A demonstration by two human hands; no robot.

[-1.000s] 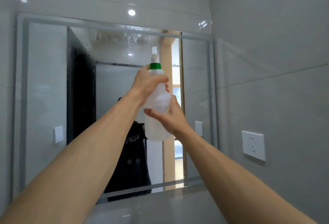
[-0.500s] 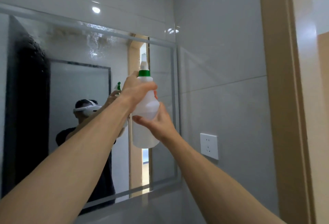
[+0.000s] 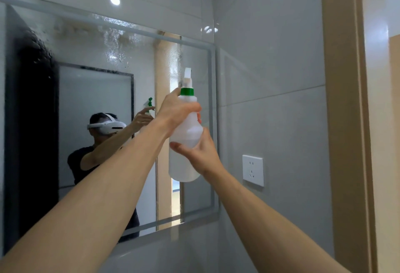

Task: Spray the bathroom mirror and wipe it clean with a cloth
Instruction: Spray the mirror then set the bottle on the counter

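A white spray bottle (image 3: 186, 142) with a green collar is held upright close to the right part of the wall mirror (image 3: 93, 90). My left hand (image 3: 176, 111) grips its neck just under the white nozzle. My right hand (image 3: 200, 153) wraps the lower body from the right. Fine droplets cover the mirror's upper strip and a patch beside the nozzle. The mirror reflects a person with a white headset. No cloth shows.
A white wall socket (image 3: 252, 170) sits on the grey tiled side wall, right of the mirror. A beige door frame (image 3: 344, 121) runs down the far right. Tiled wall continues below the mirror's lower edge.
The view has swung to the right, so the mirror's right edge and the door frame came in. Both hands kept hold of the bottle, which now sits nearer that edge.
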